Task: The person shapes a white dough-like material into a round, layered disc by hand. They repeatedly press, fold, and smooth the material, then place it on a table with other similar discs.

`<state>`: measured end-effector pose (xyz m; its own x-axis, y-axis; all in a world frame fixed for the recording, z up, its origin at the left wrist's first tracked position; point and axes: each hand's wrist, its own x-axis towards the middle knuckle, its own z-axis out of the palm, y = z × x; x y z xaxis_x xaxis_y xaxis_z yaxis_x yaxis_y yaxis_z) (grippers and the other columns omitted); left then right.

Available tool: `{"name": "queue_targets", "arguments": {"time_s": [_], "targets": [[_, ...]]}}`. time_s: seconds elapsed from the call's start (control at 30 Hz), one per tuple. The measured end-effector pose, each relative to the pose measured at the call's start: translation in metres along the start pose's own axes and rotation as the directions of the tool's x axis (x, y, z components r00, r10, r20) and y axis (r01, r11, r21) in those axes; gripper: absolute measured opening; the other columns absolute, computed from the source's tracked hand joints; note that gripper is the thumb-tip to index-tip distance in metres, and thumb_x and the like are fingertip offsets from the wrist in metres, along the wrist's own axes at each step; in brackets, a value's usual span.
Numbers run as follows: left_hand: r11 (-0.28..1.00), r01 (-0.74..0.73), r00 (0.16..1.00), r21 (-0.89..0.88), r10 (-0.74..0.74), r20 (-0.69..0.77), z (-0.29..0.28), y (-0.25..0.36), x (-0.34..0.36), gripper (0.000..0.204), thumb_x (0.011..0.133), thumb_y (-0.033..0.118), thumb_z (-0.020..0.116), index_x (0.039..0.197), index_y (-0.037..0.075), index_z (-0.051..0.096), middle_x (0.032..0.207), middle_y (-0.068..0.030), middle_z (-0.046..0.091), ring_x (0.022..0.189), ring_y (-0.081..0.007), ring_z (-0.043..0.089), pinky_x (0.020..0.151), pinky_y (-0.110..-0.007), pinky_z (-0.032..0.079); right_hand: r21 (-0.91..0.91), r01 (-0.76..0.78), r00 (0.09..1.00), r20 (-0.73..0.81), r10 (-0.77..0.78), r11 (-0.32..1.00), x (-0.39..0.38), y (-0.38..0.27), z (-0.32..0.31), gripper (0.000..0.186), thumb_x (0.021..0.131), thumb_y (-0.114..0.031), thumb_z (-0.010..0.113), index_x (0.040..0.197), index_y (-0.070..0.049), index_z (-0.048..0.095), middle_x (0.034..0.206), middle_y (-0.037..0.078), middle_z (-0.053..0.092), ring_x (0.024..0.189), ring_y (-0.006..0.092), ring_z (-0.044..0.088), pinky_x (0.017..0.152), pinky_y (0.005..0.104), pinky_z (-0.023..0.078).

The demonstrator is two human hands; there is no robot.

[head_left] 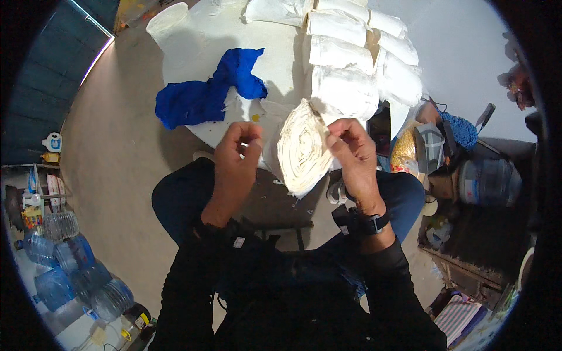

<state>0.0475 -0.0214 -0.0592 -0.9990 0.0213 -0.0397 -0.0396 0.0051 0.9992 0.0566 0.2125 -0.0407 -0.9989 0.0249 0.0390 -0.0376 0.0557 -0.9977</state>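
The right hand (356, 155) pinches the right edge of a roll (302, 151) at the frame's centre; gripped only there, it could sag and slip past the table (222, 26). The left hand (237, 164) curls, perhaps holding something; I cannot tell. The roll looks cream-white, ridged in layers, pointed at both ends.

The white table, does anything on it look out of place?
Mildly, yes: the blue cloth lies crumpled and seems to overhang the left edge of the table, whereas the white bundles sit in fairly neat rows at the right. A small yellow spot also shows near the cloth; I can't tell what it is.
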Motion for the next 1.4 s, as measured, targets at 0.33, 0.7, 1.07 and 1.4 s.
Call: {"name": "queue_targets", "arguments": {"time_s": [0.33,0.7,1.07,1.4], "targets": [[0.994,-0.053,0.998,0.1,0.051,0.021,0.01,0.023,0.009,0.019,0.09,0.006,0.068,0.106,0.003,0.061,0.091,-0.0038,0.062,0.081,-0.0109,0.059,0.074,-0.027,0.048,0.056,0.05,0.993,-0.106,-0.044,0.997,0.007,-0.007,-0.008,0.005,0.101,-0.007,0.063,0.106,-0.004,0.062,0.091,-0.007,0.057,0.082,0.0022,0.05,0.072,0.0188,0.041],[0.981,0.015,0.968,0.192,-0.062,0.241,-0.001,0.025,0.014,0.009,0.095,0.009,0.062,0.101,0.002,0.063,0.084,-0.0021,0.062,0.068,-0.0084,0.056,0.064,-0.025,0.046,-0.101,-0.035,0.994,0.096,0.045,0.994,0.005,-0.016,-0.01,0.004,0.099,-0.004,0.064,0.101,-0.004,0.061,0.086,-0.008,0.052,0.075,0.0015,0.046,0.068,0.0187,0.038],[0.981,0.15,0.967,0.12,-0.171,0.19,0.005,0.037,0.012,0.014,0.094,0.015,0.063,0.09,0.001,0.063,0.068,-0.0004,0.057,0.058,-0.0066,0.051,0.055,-0.026,0.041,0.012,-0.104,0.994,-0.029,0.104,0.995,0.005,-0.019,-0.012,0.01,0.102,-0.012,0.063,0.096,-0.006,0.06,0.083,-0.007,0.054,0.073,0.0027,0.048,0.067,0.0218,0.043],[0.983,0.175,0.975,0.055,-0.18,0.128,0.003,0.038,0.014,0.018,0.096,0.017,0.062,0.084,0.003,0.063,0.06,0.0016,0.051,0.052,-0.0061,0.045,0.051,-0.026,0.035,-0.029,-0.096,0.994,-0.052,0.094,0.995,0.002,-0.016,-0.017,0.016,0.104,-0.015,0.061,0.092,-0.005,0.06,0.078,-0.004,0.057,0.069,0.004,0.051,0.065,0.0222,0.046]]}}
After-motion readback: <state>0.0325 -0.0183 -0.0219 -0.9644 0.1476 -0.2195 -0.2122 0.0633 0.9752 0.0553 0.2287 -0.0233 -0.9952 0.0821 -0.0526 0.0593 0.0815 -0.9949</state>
